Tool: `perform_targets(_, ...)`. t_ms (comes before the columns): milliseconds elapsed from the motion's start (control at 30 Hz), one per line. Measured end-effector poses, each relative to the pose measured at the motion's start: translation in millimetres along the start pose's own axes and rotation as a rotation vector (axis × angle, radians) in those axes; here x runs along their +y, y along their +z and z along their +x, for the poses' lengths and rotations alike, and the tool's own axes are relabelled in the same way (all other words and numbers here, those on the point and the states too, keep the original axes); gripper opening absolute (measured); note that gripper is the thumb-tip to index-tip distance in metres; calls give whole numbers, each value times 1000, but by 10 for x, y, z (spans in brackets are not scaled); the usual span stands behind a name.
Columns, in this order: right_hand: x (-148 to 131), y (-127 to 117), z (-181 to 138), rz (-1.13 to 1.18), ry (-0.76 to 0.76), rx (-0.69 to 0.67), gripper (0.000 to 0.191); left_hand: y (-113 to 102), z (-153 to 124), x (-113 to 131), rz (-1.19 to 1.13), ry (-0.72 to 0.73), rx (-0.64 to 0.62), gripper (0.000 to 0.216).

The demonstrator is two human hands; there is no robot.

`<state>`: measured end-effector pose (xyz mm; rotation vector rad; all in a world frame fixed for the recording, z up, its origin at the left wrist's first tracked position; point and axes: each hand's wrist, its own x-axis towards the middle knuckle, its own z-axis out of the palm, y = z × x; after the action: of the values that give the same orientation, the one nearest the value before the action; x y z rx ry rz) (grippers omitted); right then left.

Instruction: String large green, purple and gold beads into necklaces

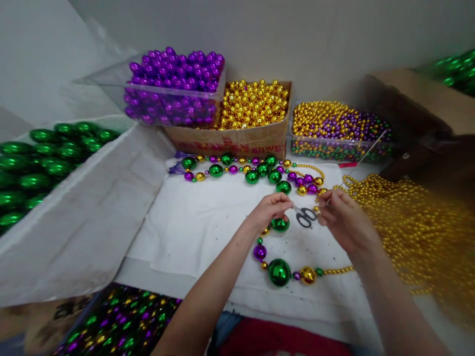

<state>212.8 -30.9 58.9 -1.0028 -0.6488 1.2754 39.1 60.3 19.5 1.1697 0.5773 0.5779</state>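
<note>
My left hand (272, 210) is closed in a pinch over the white cloth. Something thin and pale shows at its fingertips, too small to name. My right hand (343, 212) pinches a long thin needle-like rod (371, 148) that slants up and away to the right. Between the hands lie black-handled scissors (306, 217). Below the hands, a bead strand (279, 272) of green, purple and gold balls curves across the cloth, running under my right arm as small gold beads. Another bead strand (216, 170) lies farther back.
Behind the white cloth (185, 222) stand a clear bin of purple balls (174, 106), a cardboard box of gold balls (237, 141) and a clear tray of small mixed beads (334, 128). Gold bead strands (411, 227) heap at right. A white-walled box (92, 198) holds green balls at left.
</note>
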Motion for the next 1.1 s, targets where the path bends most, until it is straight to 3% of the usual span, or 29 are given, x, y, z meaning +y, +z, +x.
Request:
perform_targets(133,-46,-60,60,-306,-2,-1,23,13,-27,-137,372,34,11,32)
perform_targets(300,-251,-129,91,-1051,-371,-95,21,62,11,-121,959,152,-10,19)
perform_targets(367,-366,-166,76,-1238,-421,-109,24,58,23,-110,1144,206,-30,15)
perform_targets(433,-476,-205,55,-1264,-321,-113,29,51,25,-106,1292,240,-40,17)
perform_targets(533,-593,-253,24,-967,-5,-156,32,56,14,-103,1423,260,-64,20)
perform_targets(600,-618,-272,6,-738,159,-184,31,72,3,-98,1452,269,-85,20)
perform_targets(667,-600,-288,-8,-637,231,-213,29,86,-13,-89,1435,272,-87,19)
perform_targets(800,-515,-352,-10,-744,257,-295,20,59,-65,-46,1212,238,-92,18)
perform_targets(967,-485,-455,-20,-776,292,-393,16,-78,-160,8,728,21,-90,24)
perform_targets(1033,-472,-468,-46,-720,347,-463,19,-112,-193,8,652,-26,-73,24)
perform_targets(1100,-436,-450,-76,-610,402,-498,20,-111,-211,-1,683,15,-49,22)
